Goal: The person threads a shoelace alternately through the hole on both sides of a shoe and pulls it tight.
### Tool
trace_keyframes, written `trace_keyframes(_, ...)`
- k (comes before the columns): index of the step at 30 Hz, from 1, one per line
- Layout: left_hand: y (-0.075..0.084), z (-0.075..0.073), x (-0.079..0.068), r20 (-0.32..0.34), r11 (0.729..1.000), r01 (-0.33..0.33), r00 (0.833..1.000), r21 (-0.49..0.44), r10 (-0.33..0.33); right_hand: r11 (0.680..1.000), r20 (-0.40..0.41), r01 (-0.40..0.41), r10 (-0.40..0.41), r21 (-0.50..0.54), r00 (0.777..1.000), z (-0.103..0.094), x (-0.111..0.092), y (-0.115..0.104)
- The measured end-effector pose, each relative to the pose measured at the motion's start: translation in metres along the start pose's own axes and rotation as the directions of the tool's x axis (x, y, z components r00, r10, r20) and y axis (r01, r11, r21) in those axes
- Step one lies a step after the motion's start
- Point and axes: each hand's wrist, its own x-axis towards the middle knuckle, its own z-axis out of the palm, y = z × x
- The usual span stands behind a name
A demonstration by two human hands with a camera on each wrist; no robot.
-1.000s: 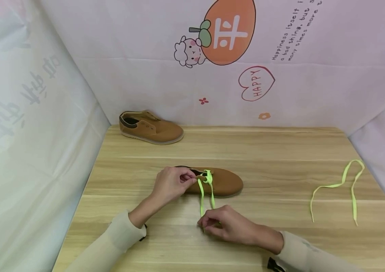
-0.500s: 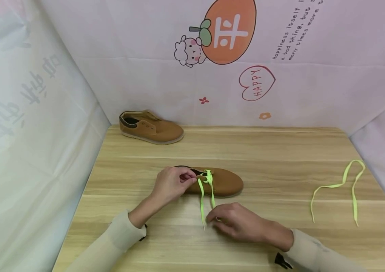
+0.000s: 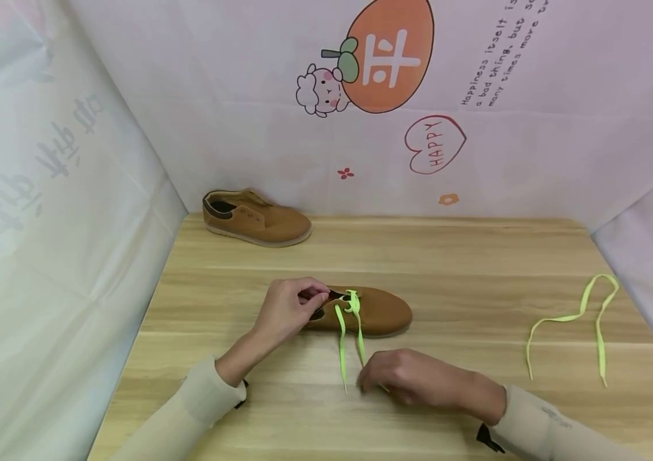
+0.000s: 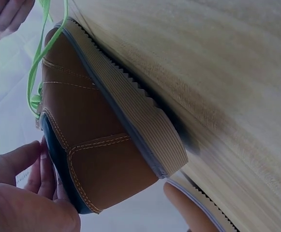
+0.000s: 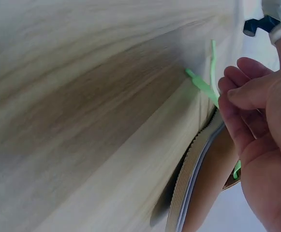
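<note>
A brown shoe (image 3: pixel 384 312) lies sideways in the middle of the table, toe to the right. A neon green shoelace (image 3: pixel 353 302) is threaded at its front eyelets, and two loose ends trail toward the near side. My left hand (image 3: pixel 289 310) reaches the shoe's opening, thumb and fingertips pinching at its upper edge. In the left wrist view the fingers sit at the dark collar (image 4: pixel 65 169); exactly which part they pinch is partly hidden. Just over the right-hand lace end hovers my right hand (image 3: pixel 415 378), slightly blurred, fingers loosely bent with no lace visibly gripped.
A second brown shoe (image 3: pixel 257 221), without a lace, stands at the back left against the white printed cloth wall (image 3: pixel 234 141). Another neon green shoelace (image 3: pixel 563 317) lies in a bend on the right side of the wooden table (image 3: pixel 465 256).
My right hand has let go of the lace ends and shifted to the right. My left fingertips have slid slightly up and left from the eyelet flap.
</note>
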Motion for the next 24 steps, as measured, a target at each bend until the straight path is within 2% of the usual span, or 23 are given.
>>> trace_keyframes(4, -0.004, 0.001, 0.001, -0.061, 0.994, -0.094, 0.993, 0.053, 0.097, 0.985, 0.038, 0.051, -0.046, -0.167, 0.998, 0.005, 0.001, 0.000)
trace_keyframes(7, -0.007, 0.000, 0.003, -0.093, 0.979, -0.160, 0.981, 0.125, 0.172, 0.951, 0.047, 0.087, -0.076, -0.296, 0.996, 0.008, 0.003, 0.001)
trace_keyframes(9, -0.009, 0.000, 0.004, -0.096, 0.969, -0.185, 0.975, 0.166, 0.203, 0.917, 0.050, 0.117, -0.107, -0.381, 0.993, 0.011, 0.004, 0.003)
trace_keyframes(12, -0.011, -0.001, 0.005, -0.094, 0.958, -0.189, 0.972, 0.217, 0.213, 0.857, 0.056, 0.155, -0.147, -0.491, 0.988, 0.014, 0.006, 0.005)
trace_keyframes(14, -0.012, -0.001, 0.007, -0.083, 0.950, -0.188, 0.973, 0.250, 0.214, 0.806, 0.070, 0.176, -0.165, -0.565, 0.984, 0.015, 0.006, 0.007)
trace_keyframes(17, -0.012, 0.000, 0.009, -0.052, 0.939, -0.184, 0.977, 0.290, 0.207, 0.756, 0.088, 0.186, -0.168, -0.627, 0.982, 0.017, 0.007, 0.008)
trace_keyframes(20, -0.013, 0.001, 0.010, -0.011, 0.929, -0.187, 0.979, 0.320, 0.201, 0.738, 0.097, 0.190, -0.168, -0.647, 0.981, 0.019, 0.007, 0.010)
trace_keyframes(24, -0.012, 0.003, 0.012, 0.021, 0.926, -0.179, 0.983, 0.332, 0.182, 0.738, 0.081, 0.188, -0.179, -0.649, 0.981, 0.021, 0.006, 0.012)
